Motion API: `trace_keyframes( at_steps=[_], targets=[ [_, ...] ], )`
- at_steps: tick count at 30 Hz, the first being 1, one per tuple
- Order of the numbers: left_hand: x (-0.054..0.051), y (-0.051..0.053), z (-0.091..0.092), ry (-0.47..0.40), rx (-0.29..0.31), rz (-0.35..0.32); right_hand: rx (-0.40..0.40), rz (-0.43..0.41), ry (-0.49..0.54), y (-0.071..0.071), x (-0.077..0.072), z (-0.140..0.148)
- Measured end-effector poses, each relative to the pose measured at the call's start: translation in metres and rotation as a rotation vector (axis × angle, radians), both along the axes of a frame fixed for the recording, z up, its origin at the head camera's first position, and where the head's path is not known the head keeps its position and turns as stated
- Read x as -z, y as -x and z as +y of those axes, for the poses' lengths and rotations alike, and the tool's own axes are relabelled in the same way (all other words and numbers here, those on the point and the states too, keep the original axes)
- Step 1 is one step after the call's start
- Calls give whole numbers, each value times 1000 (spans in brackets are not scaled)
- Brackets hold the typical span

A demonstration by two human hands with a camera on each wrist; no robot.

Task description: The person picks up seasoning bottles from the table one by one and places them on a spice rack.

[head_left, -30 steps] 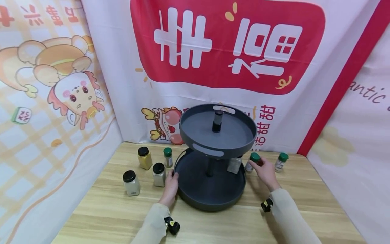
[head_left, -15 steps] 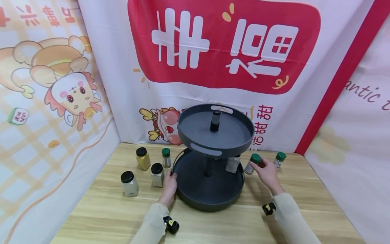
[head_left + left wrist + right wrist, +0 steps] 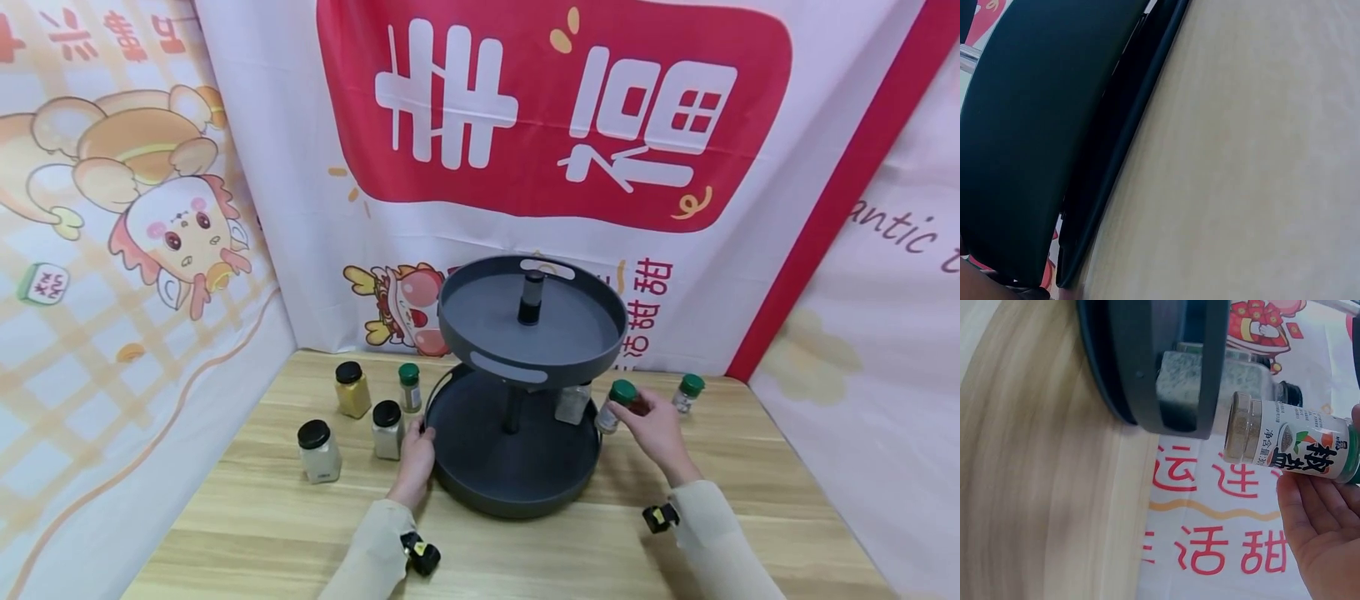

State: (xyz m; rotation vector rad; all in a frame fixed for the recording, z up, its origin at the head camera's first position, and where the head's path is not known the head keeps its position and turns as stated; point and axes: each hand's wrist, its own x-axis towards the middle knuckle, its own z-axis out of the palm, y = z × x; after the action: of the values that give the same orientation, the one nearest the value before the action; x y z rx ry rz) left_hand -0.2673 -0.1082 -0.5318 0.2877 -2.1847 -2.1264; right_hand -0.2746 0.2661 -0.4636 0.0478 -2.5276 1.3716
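Note:
A dark grey two-tier tray stand stands mid-table in the head view. My left hand grips the left rim of its lower tier; in the left wrist view the tray hides most of that hand. My right hand holds a green-capped spice jar by its cap end, just outside the lower tier's right rim. In the right wrist view this labelled jar is tilted, its base towards the tray. A clear jar of pale contents sits inside the lower tier, partly hidden by the upper tier.
Left of the stand are a yellow-filled jar, two black-capped pale jars, one nearer and one beside my left hand, and a green-capped jar. Another green-capped jar stands back right. Printed cloth hangs around the table.
Over the last half second the spice jar in my right hand has moved slightly left, closer to the lower tier's rim. My left hand stays on the rim.

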Motion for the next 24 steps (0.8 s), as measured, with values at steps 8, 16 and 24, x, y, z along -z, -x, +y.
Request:
trace_keyframes(
  at_steps=[8,16,24],
  targets=[
    [0,0,0,11,22,-9,-38,41,19,-1,-4,-13],
    [-2,-5,1,24,24,22,-50,23,6,0,-1,-21],
    [-2,-9,0,33,49,10,-91,6,-6,3,6,-26]
  ],
)
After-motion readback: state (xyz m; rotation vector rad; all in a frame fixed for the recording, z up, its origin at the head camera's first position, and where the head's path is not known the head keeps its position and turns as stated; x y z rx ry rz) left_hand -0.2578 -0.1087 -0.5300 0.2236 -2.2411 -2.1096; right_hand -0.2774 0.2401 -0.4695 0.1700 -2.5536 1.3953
